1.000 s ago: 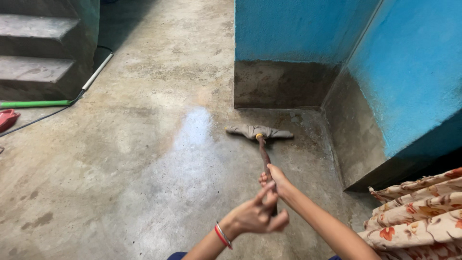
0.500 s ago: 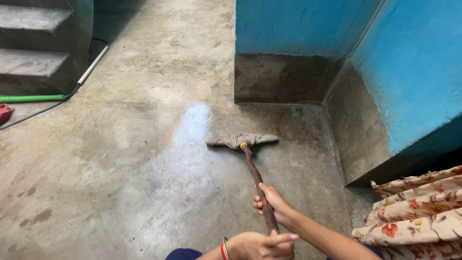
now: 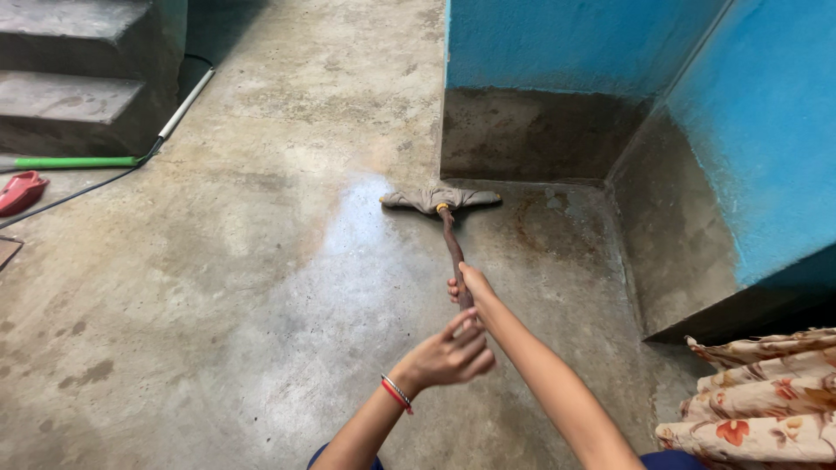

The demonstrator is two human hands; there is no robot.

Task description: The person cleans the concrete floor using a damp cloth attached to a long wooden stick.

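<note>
A mop with a brown handle and a grey cloth head lies stretched out on the wet concrete floor, its head close to the base of the blue wall. My right hand grips the handle farther down. My left hand, with red and silver bangles at the wrist, is closed around the near end of the handle with its fingers partly lifted.
Concrete steps rise at the upper left. A green and white pole and a dark cable lie beside them, with a red object at the left edge. Floral cloth shows at the lower right.
The mop head was pulled back toward me, then pushed forward again to the wall's base. Both arms have stretched out with it.
</note>
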